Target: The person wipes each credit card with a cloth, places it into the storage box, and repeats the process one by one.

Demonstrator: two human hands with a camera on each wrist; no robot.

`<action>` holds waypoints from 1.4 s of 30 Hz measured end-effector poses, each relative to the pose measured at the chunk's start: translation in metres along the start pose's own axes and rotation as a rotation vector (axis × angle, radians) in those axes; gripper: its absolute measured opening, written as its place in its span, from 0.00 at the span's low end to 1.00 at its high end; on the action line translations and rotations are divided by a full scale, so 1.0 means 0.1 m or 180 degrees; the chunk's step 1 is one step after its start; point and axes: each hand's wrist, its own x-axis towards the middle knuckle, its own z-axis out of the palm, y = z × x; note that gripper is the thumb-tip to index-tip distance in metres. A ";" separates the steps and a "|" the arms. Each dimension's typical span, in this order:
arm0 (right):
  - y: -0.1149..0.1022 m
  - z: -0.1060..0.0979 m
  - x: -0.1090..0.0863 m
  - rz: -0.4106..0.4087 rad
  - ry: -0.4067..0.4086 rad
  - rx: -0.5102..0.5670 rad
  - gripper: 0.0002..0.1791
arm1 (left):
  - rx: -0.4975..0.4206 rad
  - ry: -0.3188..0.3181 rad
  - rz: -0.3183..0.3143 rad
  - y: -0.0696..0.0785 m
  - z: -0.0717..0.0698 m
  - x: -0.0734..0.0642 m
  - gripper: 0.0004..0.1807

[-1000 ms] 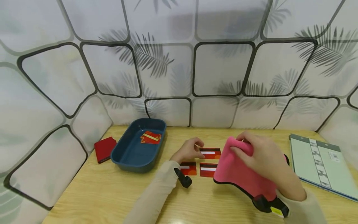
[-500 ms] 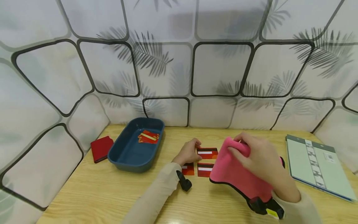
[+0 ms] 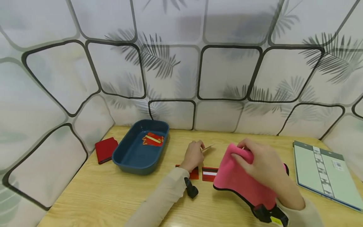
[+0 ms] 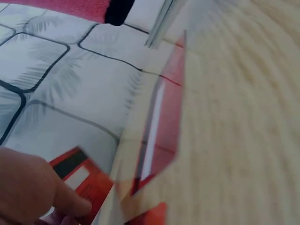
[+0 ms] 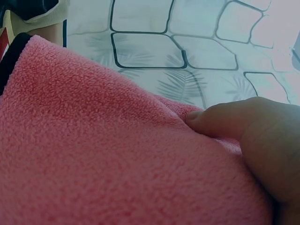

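My left hand [image 3: 193, 154] pinches a red bank card [image 4: 96, 180], raised and seen nearly edge-on in the head view. Two more red cards lie on the table nearer me: one with a white strip [image 3: 209, 174], and one partly hidden behind my left wrist [image 3: 194, 174]. On the right, my right hand [image 3: 262, 164] grips a bunched fold of a pink fleece cloth [image 3: 244, 179] with black edging. The cloth hangs from the fingers and overlaps the right end of the white-strip card. In the right wrist view, the thumb presses into the fleece [image 5: 117, 140].
A blue plastic basin [image 3: 136, 154] at the left holds several red-and-gold paper pieces [image 3: 153, 139]. Beside it lies a dark red booklet [image 3: 105, 150]. Pale green folders [image 3: 326, 173] lie at the far right. A patterned curtain [image 3: 221, 72] stands behind the wooden table [image 3: 93, 195].
The far card, flat on the table before, is now pinched and tilted up by my left hand. My right hand keeps holding the cloth in about the same place.
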 end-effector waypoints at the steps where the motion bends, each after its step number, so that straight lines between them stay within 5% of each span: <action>1: 0.00 0.00 -0.01 -0.0019 0.0022 0.0007 0.17 | -0.0088 0.0029 0.0022 0.00 -0.01 0.00 0.11; 4: -0.01 0.02 -0.02 -0.0093 0.0076 0.0029 0.18 | -0.0400 0.0074 0.0108 -0.02 -0.08 -0.01 0.02; 11: -0.01 0.03 -0.01 -0.0112 0.0014 0.0051 0.17 | -0.0877 -0.0068 0.0233 0.05 -0.31 0.01 0.18; 17: -0.03 0.07 -0.02 -0.0245 -0.0056 -0.0049 0.17 | -0.1259 -0.0597 0.0060 0.21 -0.43 -0.06 0.08; 20: -0.04 0.10 -0.03 -0.0300 -0.0058 -0.0011 0.15 | -0.1463 -0.0872 -0.0013 0.31 -0.45 -0.14 0.13; 29: -0.08 0.20 -0.02 -0.0438 -0.0049 0.0030 0.15 | -0.1243 -0.1256 0.0425 0.49 -0.53 -0.28 0.11; 39: -0.04 0.25 -0.02 -0.0503 0.0083 0.0073 0.14 | -0.1779 -0.1541 0.0572 0.57 -0.58 -0.36 0.14; 42: -0.03 0.26 -0.02 -0.0539 0.0211 0.0081 0.23 | -0.1876 -0.1613 0.0668 0.56 -0.61 -0.37 0.13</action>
